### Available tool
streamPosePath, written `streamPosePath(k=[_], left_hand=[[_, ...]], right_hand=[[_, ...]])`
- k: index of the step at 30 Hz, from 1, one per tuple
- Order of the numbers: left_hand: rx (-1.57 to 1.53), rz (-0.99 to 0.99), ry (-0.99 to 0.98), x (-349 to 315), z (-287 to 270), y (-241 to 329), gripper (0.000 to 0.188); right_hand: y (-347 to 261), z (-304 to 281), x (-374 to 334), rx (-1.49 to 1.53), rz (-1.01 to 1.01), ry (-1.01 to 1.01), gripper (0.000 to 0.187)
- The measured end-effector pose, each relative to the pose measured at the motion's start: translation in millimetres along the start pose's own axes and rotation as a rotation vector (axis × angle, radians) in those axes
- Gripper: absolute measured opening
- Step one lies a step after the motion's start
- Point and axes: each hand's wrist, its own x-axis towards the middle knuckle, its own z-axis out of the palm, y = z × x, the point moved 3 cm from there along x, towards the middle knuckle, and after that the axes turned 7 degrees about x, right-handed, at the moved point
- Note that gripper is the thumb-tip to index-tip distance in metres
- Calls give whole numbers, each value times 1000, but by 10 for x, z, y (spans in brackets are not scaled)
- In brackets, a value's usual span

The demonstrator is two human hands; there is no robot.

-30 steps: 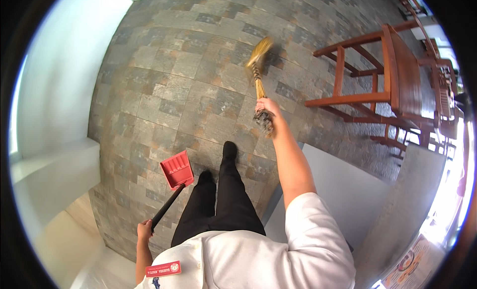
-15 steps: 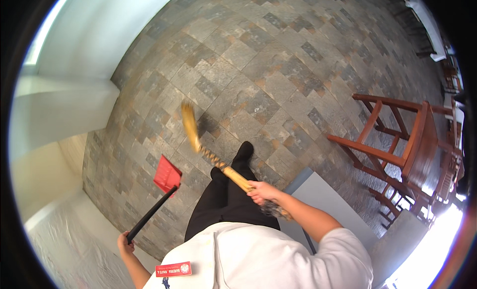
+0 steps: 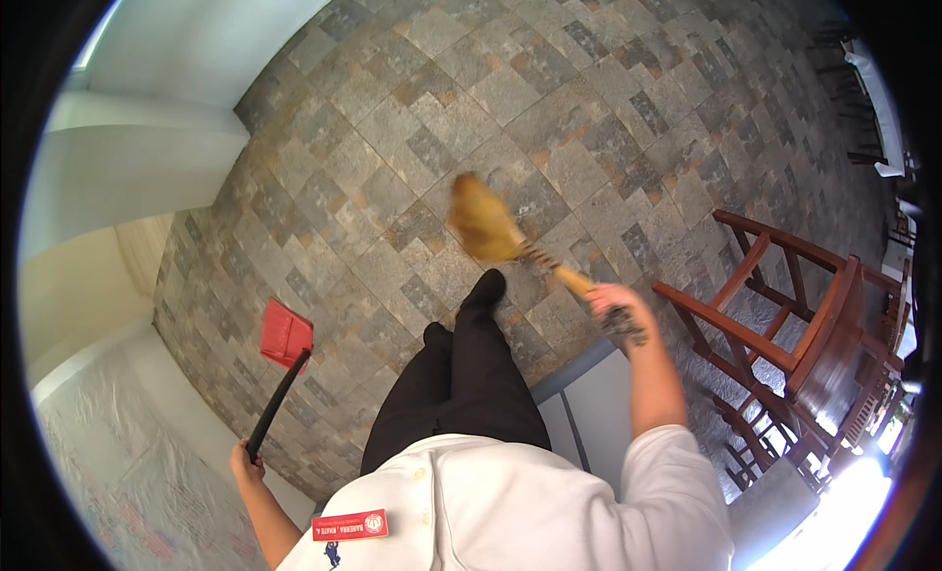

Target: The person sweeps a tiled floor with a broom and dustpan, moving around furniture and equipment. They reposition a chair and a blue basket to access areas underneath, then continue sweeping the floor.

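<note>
A soft yellow-brown broom (image 3: pixel 486 223) with a patterned, wrapped handle is gripped by my right hand (image 3: pixel 616 302), out to the right ahead of my feet. Its bristles are smeared by motion, and I cannot tell whether they touch the floor. At the lower left my left hand (image 3: pixel 247 460) is closed round the end of a long black handle. That handle leads to a red dustpan (image 3: pixel 287 333), held low on the left side, apart from the broom.
Mottled stone-look tiles (image 3: pixel 412 120) cover the floor. A brown wooden chair (image 3: pixel 775 296) stands at the right, close to my right arm. A grey box-like piece (image 3: pixel 589 404) is beside my legs. A pale wall (image 3: pixel 147 159) runs along the left.
My right hand has swung the broom to the right and farther out, its head turning broad side up. The dustpan has shifted a little left. My view has turned slightly.
</note>
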Motion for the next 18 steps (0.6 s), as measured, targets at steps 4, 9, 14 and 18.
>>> streamPosePath(k=[4, 9, 14, 18], left_hand=[[-67, -120, -162, -119, 229, 100, 15], [-36, -100, -317, -335, 592, 304, 11], [33, 36, -385, -546, 921, 759, 12], [225, 123, -480, -614, 1312, 1277, 13]], right_hand=[[-873, -252, -341, -325, -206, 348, 9], [-1254, -192, -435, -237, -525, 380, 14], [-803, 106, -1166, -175, -563, 193, 36], [-246, 431, -1538, -170, -596, 197, 53]])
